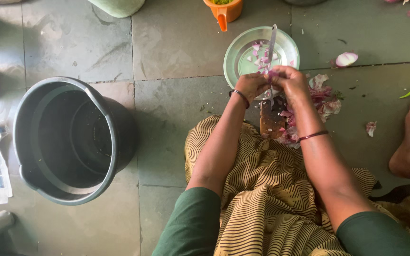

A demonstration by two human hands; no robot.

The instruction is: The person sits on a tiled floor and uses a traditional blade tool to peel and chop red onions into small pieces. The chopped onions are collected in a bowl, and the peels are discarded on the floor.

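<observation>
We sit on the stone floor, upper right of centre in the frame, slicing onion against an upright blade (271,52) fixed to a wooden board (270,121). Both hands meet at the blade: the left hand (251,86) and right hand (289,79) are curled tight together around a piece of onion (272,74), which is mostly hidden between the fingers. We judge the cutting is midway: purple slices already lie in the steel bowl (236,59) just beyond the blade, and peels (326,97) are heaped to the right of the hands. The next push calls for keeping fingertips clear of the edge as the piece gets small. A dark bucket (39,142) stands at the left.
</observation>
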